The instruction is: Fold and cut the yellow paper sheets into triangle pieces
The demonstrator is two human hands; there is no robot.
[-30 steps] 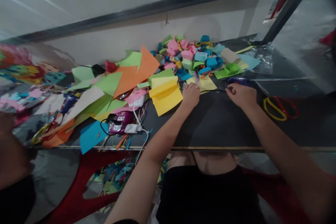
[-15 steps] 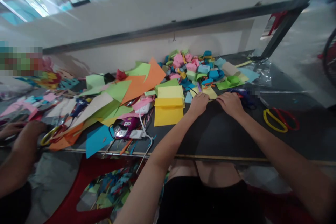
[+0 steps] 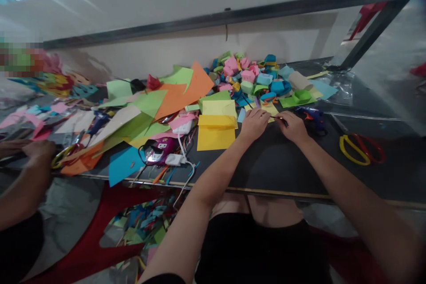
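Over the dark table, my left hand and my right hand are close together, fingers pinched. A thin dark strip runs between their fingertips; its exact kind is too small to make out. Yellow paper lies just behind my fingers, with a small purple piece on it. Left of my left hand is a folded deep-yellow sheet with paler yellow paper behind it. A blue glue gun rests beyond my right hand.
Scissors with yellow and red handles lie at the right. Folded paper pieces are heaped at the back. Left are coloured sheets, a purple device and a white cable. A co-worker's arm reaches in at far left.
The view has shifted and tilted a little. My hands stay close together with the thin dark strip between them; my right fingers are curled more around its end.
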